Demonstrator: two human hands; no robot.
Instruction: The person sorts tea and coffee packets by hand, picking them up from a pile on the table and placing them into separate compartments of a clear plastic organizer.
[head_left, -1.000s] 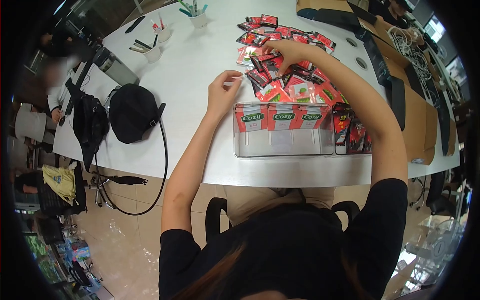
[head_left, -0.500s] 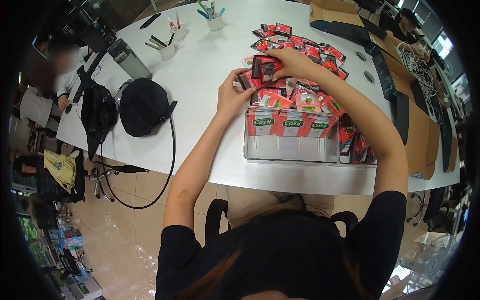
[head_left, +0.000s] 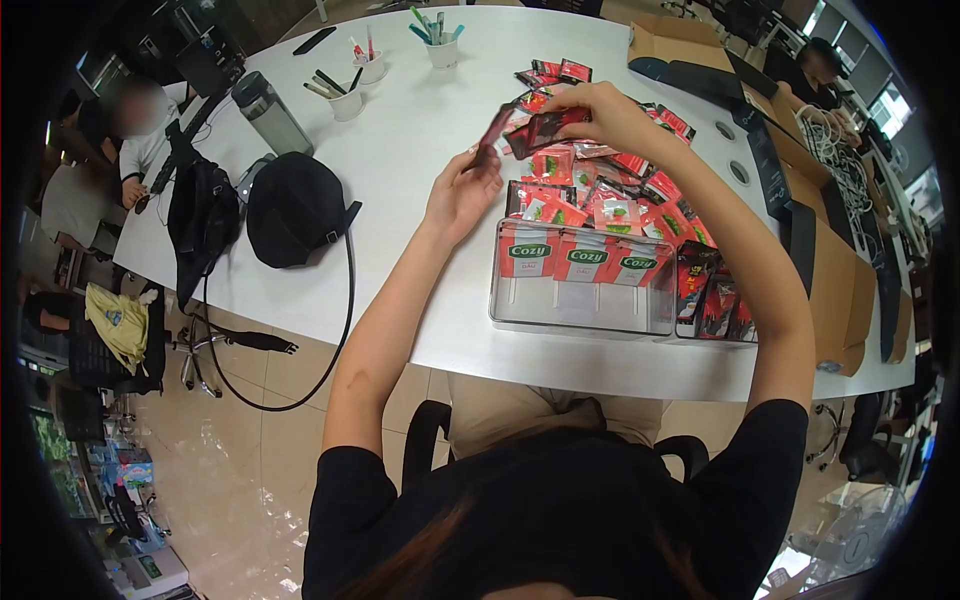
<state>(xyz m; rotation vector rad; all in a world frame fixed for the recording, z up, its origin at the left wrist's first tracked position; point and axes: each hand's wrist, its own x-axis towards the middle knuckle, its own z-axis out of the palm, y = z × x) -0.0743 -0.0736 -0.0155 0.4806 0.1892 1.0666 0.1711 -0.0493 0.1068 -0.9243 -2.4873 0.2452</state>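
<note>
My left hand [head_left: 462,198] pinches a dark red sachet [head_left: 492,136], tilted up and blurred by motion. Just to its right, my right hand [head_left: 612,118] grips several dark sachets [head_left: 546,130], fingers pointing down over them. Both hands are raised over a loose pile of red sachets [head_left: 612,208]. Nearer to me stands a clear plastic box [head_left: 580,325], with red and white "Cozy" sachets [head_left: 586,256] upright along its far side. A second clear box at its right holds black and red sachets [head_left: 716,305], partly behind my right forearm.
Open cardboard boxes [head_left: 840,300] line the right side, one with white cables [head_left: 838,150]. At left are a black cap [head_left: 295,210], a black bag [head_left: 200,205] and a bottle [head_left: 272,115]. Pen cups [head_left: 443,54] stand farther back. Two other people sit near the table.
Both hands have lifted from the pile. The left now holds a sachet up at an angle, apart from the dark sachets in the right. The view has shifted slightly.
</note>
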